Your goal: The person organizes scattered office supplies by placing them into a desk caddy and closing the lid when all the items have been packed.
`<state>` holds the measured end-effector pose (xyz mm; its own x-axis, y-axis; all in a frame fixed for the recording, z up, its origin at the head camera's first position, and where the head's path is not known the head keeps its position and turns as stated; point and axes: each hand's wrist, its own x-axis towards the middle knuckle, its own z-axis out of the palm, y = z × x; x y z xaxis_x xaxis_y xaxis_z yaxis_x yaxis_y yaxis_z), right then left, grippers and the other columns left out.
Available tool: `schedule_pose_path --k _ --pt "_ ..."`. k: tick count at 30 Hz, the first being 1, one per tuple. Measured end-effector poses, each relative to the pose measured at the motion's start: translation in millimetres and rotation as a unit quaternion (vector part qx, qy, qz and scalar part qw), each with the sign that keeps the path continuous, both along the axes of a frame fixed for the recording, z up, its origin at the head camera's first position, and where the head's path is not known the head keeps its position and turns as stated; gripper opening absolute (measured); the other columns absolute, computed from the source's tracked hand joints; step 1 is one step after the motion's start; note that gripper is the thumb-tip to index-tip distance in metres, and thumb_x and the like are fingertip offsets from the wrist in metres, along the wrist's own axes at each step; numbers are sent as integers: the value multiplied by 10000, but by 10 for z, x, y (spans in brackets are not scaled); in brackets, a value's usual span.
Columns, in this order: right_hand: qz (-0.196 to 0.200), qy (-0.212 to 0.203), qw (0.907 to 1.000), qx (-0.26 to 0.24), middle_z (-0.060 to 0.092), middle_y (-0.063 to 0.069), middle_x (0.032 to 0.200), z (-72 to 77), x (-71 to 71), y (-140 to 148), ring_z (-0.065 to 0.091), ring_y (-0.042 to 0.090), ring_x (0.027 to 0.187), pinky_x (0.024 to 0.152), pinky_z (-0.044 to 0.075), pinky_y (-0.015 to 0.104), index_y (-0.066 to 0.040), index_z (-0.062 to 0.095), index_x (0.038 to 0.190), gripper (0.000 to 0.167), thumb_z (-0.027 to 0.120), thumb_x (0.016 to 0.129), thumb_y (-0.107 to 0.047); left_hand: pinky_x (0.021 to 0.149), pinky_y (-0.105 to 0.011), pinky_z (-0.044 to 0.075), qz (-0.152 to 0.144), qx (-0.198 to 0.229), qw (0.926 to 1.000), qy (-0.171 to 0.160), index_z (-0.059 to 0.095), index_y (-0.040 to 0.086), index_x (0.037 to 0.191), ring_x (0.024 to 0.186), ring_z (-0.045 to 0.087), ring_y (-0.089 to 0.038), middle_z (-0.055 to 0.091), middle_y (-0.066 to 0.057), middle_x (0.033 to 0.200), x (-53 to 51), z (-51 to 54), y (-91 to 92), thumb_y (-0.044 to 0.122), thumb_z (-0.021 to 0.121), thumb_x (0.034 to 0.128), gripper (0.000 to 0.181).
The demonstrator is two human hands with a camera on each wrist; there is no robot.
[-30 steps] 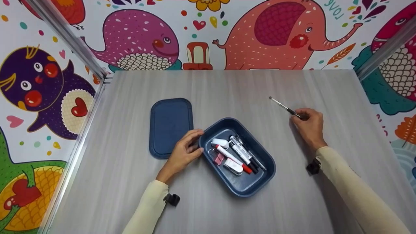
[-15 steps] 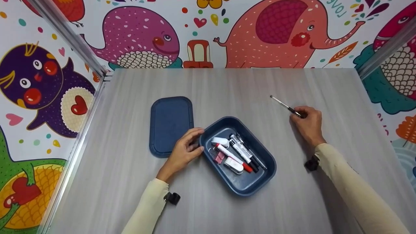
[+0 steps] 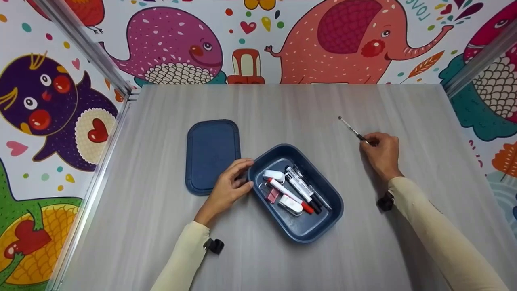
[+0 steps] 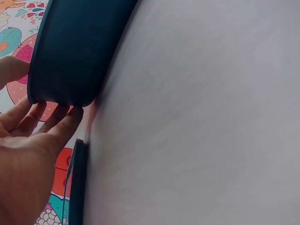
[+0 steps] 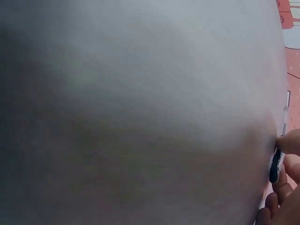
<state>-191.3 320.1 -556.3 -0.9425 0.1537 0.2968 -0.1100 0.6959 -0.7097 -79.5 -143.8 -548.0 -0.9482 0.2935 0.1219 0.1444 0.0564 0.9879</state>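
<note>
In the head view my left hand (image 3: pixel 230 190) holds the near-left corner of a dark blue plastic box (image 3: pixel 339 210), thumb and fingers against its outside. The left wrist view shows the fingertips (image 4: pixel 72 115) touching the box's end wall (image 4: pixel 70 61). Inside the box lie a red-and-white marker (image 3: pixel 288 195), black-and-white markers (image 3: pixel 299 186), two white items (image 3: pixel 290 205) and a pink block (image 3: pixel 272 196). Right of the box, my right hand (image 3: pixel 381 153) pinches a slim pen (image 3: pixel 350 128) with a clear barrel and black part; its rear is hidden by the hand.
A blue lid (image 3: pixel 213 157) lies flat on the grey wood-grain table (image 3: pixel 282 109), left of the box. Patterned walls (image 3: pixel 335 40) and metal rails (image 3: pixel 87 48) bound the table at the back and sides.
The pen's far end has shifted slightly right and up, and less of its black part shows beyond my right fingers. My left hand and the box stay nearly still.
</note>
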Motion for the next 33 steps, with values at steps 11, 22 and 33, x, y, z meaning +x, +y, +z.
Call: schedule_pose_path --k 11,22,33 --pt "9 -168 9999 13 774 185 863 56 117 -83 598 92 739 703 407 165 38 822 984 94 788 916 -18 1049 -333 553 -12 18 10000 -10 603 -65 1498 1469 522 -370 510 -203 1602 7 -10 -8 -52 759 975 546" --pt "23 -287 9994 -181 785 146 890 138 301 -169 616 76 779 761 429 195 20 819 998 112 796 934 -69 1037 -311 547 -35 119 9999 2 597 -73 1501 1456 528 -370 508 -207 1600 6 -8 -8 -69 755 971 553" --pt "-45 -460 9970 -616 771 161 989 282 579 -256 553 200 961 845 373 269 -1 825 1056 135 816 961 -96 1056 -371 555 3 4 10000 -51 606 -57 1500 1488 517 -343 519 -176 1597 10 15 5 -53 756 978 543"
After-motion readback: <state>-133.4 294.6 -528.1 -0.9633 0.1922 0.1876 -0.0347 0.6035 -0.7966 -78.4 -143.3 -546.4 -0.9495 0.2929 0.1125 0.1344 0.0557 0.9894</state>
